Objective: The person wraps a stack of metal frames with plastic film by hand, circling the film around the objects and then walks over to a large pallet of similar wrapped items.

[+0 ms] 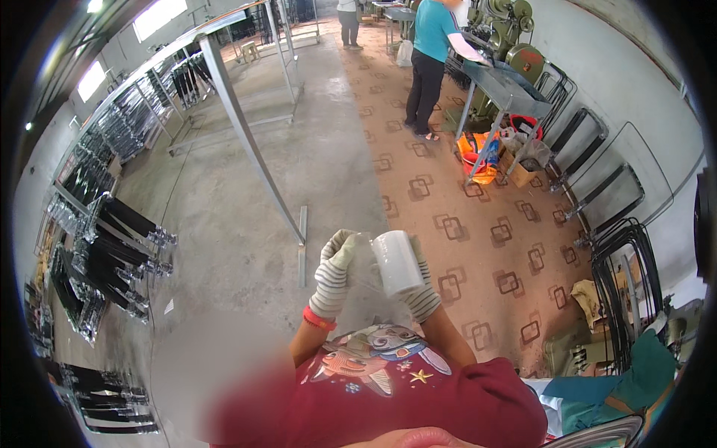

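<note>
At one o'clock a person in a teal top (pixel 433 33) stands beside a grey metal worktop (pixel 508 91), with an orange bag (pixel 487 176) below it. Black tube frames (pixel 603 287) lean at three o'clock; teal cloth (pixel 646 366) lies at four. Black tube bundles (pixel 112 261) sit at nine, a slanting metal post (pixel 250 142) at ten. Another person (pixel 349 22) stands at twelve.

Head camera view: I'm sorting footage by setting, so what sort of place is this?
Most likely a factory workshop: green machines with large wheels stand along the right side, a person in a teal shirt stands at a metal table there, and many similar black parts are gathered at the left.
</note>
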{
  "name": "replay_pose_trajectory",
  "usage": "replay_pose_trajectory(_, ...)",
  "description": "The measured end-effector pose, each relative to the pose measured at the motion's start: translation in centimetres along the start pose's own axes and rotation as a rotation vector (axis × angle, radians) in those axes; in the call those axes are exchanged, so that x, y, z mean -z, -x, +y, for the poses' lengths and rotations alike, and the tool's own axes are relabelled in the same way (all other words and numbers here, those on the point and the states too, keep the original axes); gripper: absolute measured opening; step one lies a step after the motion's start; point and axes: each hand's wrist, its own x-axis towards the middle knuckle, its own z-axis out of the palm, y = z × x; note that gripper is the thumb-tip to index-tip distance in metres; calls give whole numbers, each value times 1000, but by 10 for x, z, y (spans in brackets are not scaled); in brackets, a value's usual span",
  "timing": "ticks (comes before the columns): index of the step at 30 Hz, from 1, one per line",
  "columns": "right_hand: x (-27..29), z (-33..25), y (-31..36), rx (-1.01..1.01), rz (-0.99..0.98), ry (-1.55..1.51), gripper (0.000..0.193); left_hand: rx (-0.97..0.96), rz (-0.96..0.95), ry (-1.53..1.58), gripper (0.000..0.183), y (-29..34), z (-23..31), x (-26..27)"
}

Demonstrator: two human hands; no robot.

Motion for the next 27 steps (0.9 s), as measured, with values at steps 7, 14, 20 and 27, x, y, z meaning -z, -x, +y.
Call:
replay_pose_trajectory(7,15,-44,-8,143,116,58,68,141,-134,29,13,-60,-22,-24)
replay_pose_trajectory(14,33,-58,13,496,385,94,62,453,-323,126,20,-112,-52,-74)
replay_pose_trajectory(20,27,-52,27,784,461,-76,64,705,-695,154,12,-136,-71,-90)
replay_pose_trajectory(27,34,-29,29,988,537,-310,56,743,-960,148,9,-150,-73,-93)
